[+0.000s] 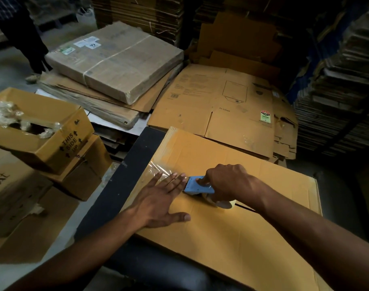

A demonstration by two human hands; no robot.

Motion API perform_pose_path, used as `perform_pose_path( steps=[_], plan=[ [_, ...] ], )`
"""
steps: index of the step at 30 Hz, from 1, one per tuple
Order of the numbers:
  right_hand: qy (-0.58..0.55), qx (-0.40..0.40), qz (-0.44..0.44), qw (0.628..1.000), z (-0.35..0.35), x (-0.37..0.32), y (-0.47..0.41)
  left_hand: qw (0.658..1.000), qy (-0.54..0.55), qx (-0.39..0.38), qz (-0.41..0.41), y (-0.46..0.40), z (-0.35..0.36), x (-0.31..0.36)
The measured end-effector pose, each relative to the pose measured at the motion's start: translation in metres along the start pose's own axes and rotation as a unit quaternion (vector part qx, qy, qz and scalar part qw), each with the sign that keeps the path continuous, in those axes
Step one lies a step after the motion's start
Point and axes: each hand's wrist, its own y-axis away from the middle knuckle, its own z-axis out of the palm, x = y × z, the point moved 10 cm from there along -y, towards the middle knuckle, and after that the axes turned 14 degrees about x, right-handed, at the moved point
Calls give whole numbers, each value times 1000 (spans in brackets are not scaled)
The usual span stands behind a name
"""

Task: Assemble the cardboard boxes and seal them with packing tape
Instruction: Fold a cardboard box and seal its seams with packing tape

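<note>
— Pressing is observed nearest the camera: the left hand (pixel 161 201) is laid flat, fingers straight, on the cardboard box (pixel 238 217), fingertips on the clear tape strip (pixel 158 171) already stuck down. How is the tool held?

— The blue tape dispenser (pixel 197 185) is gripped by the right hand (pixel 227 182), fingers curled round its body, forefinger set on top; the roll (pixel 222 203) sits touching the board beside the open seam (pixel 245 207).

— Handling qualities?

— The box is judged light, stiff across the panels, weak at the seam; the flaps are best held down flat just beside the tape line. The tape is judged thin, clingy and easily creased.

— Where is the work placed?

— It is laid on a dark table (pixel 124 185). Beyond it, flattened cartons (pixel 221 106) and a strapped bundle (pixel 116 59) are noted, well apart from the work.
</note>
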Motion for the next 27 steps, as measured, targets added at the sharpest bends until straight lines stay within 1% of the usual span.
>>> perform_pose_path(
  steps=[4, 7, 10, 13, 17, 20, 23, 25, 27],
  plan=[
    [6, -33, -8, 999, 4, 19, 16, 1000, -5, -3, 2, 2, 1, -2],
    [-10, -83, 36, 996, 27, 64, 53, 1000, 0, 11, 3, 4, -3, -4],
    [-19, -99, 69, 993, 53, 99, 95, 1000, 8, 22, -3, 5, -5, -4],
    [-31, -83, 69, 994, 68, 106, 115, 1000, -9, -2, -1, 3, -2, -1],
    [-71, -55, 73, 993, 72, 104, 112, 999, -22, 14, -20, -9, -15, 16],
    [-80, -43, 81, 993, 75, 107, 113, 1000, 2, 11, 6, -22, -18, 63],
    [-79, -38, 85, 992, 74, 109, 116, 998, 35, -30, 48, -25, -1, 112],
    [-81, -35, 86, 992, 73, 108, 117, 998, 31, -32, 42, -23, 6, 110],
    [-81, -35, 86, 992, 71, 109, 117, 1000, 21, -15, 17, -22, 3, 89]
  ],
)
